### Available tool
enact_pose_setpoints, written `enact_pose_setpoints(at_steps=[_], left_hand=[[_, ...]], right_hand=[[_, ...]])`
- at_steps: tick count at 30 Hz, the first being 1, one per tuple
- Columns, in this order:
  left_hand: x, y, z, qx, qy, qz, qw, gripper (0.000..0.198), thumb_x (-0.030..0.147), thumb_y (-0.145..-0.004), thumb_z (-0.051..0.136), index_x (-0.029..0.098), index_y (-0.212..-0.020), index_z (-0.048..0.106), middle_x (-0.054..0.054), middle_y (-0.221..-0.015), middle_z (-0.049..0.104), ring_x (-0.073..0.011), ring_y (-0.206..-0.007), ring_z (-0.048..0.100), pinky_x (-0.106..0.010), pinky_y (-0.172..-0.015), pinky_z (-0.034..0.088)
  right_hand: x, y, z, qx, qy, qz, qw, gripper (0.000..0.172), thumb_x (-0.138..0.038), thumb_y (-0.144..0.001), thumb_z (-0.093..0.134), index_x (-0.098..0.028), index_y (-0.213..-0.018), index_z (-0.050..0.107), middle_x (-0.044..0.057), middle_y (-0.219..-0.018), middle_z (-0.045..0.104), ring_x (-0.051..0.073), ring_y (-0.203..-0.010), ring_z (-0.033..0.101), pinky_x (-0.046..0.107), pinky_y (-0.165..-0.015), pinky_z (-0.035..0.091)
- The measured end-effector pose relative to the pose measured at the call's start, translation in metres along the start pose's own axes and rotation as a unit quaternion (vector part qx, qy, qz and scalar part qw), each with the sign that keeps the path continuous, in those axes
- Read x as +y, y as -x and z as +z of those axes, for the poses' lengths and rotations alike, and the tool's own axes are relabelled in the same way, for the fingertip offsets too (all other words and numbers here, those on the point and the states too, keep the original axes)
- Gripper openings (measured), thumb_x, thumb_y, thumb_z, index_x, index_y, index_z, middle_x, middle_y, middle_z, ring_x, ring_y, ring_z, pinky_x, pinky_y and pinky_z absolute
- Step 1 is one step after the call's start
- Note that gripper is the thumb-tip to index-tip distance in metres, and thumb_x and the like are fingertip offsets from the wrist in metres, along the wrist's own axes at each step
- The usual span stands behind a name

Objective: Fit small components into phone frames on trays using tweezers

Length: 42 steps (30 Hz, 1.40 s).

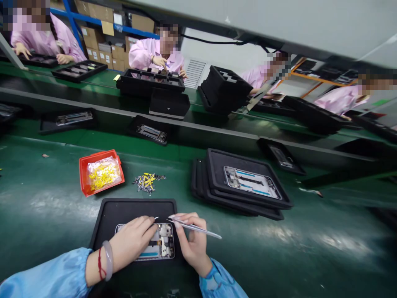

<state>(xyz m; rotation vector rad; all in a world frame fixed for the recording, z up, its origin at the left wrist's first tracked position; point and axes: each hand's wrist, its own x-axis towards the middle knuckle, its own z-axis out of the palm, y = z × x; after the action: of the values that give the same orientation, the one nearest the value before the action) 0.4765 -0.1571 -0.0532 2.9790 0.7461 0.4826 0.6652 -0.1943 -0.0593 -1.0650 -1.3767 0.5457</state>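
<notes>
We rest our L hand (133, 240) over the phone chassis (166, 242) on the blk tray (136, 209); can't tell if its fingertips grip anything. Our R hand (192, 242) pinches tweezers (209, 233), tips nr chassis's far edge. Red bin (83, 171) w/ yellow bits (104, 176) beyond.

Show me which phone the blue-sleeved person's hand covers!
The opened phone on the nearest black tray: the left hand partly covers it, while the other phones lie clear of that hand.

Looking across a glossy green surface (49, 176) catching patches of light (276, 234); facing blue shelving (72, 17) holding cardboard boxes (90, 38), a white wall (221, 54) with a louvred vent (195, 72), and an orange-framed rack (324, 79) farther right.
</notes>
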Motion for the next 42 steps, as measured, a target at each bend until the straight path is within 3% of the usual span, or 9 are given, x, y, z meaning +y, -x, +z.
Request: enact_pose_setpoints(at_steps=[5,11,18,22,28,42], left_hand=[[0.005,0.002,0.003,-0.015,-0.043,0.034,0.998,0.036,0.001,-0.085,0.034,0.009,-0.115,0.052,-0.012,-0.103,0.066,-0.0220,-0.099,0.061,-0.033,-0.086,0.050],[-0.004,0.001,-0.004,0.016,-0.001,0.013,1.000,0.030,0.005,-0.085,0.035,0.012,-0.105,0.056,-0.010,-0.096,0.067,-0.0202,-0.082,0.064,-0.030,-0.070,0.054],[-0.003,-0.001,-0.002,0.015,-0.010,0.009,1.000,0.027,0.004,-0.082,0.041,0.013,-0.104,0.055,-0.011,-0.097,0.067,-0.0214,-0.087,0.065,-0.031,-0.076,0.055],[-0.006,-0.001,-0.003,0.040,0.049,-0.027,0.998,0.020,0.010,-0.085,0.042,0.016,-0.097,0.056,-0.008,-0.096,0.065,-0.0183,-0.080,0.066,-0.028,-0.070,0.056],[-0.011,0.002,-0.006,0.021,0.180,-0.151,0.972,0.015,0.021,-0.088,0.043,0.021,-0.097,0.054,-0.004,-0.104,0.060,-0.0147,-0.080,0.068,-0.022,-0.058,0.055],[-0.011,0.000,-0.003,-0.011,0.191,-0.196,0.962,0.019,0.017,-0.089,0.036,0.020,-0.084,0.055,-0.003,-0.102,0.059,-0.0116,-0.072,0.065,-0.021,-0.058,0.054]], right_hand=[[0.000,-0.001,0.005,-0.041,0.032,0.034,0.998,0.007,-0.018,-0.091,0.051,-0.024,-0.094,0.048,0.003,-0.082,0.056,0.019,-0.076,0.062,0.035,-0.066,0.054],[0.002,0.000,0.007,-0.069,0.048,0.055,0.995,0.009,-0.016,-0.089,0.052,-0.023,-0.094,0.048,0.002,-0.083,0.056,0.017,-0.076,0.062,0.032,-0.068,0.053],[0.003,0.000,0.007,-0.072,0.065,0.042,0.994,0.009,-0.016,-0.088,0.053,-0.023,-0.092,0.050,0.002,-0.081,0.057,0.017,-0.074,0.061,0.029,-0.065,0.052],[0.003,0.000,0.009,-0.061,0.053,0.049,0.996,0.005,-0.020,-0.089,0.053,-0.023,-0.092,0.050,0.002,-0.081,0.057,0.017,-0.073,0.061,0.030,-0.066,0.052],[0.004,0.001,0.011,-0.059,0.047,0.079,0.994,0.007,-0.022,-0.087,0.057,-0.023,-0.090,0.051,0.002,-0.080,0.059,0.018,-0.073,0.063,0.031,-0.065,0.053],[0.005,0.001,0.011,-0.061,0.067,0.081,0.993,0.006,-0.021,-0.086,0.058,-0.022,-0.089,0.054,0.003,-0.079,0.063,0.018,-0.073,0.067,0.029,-0.063,0.056]])
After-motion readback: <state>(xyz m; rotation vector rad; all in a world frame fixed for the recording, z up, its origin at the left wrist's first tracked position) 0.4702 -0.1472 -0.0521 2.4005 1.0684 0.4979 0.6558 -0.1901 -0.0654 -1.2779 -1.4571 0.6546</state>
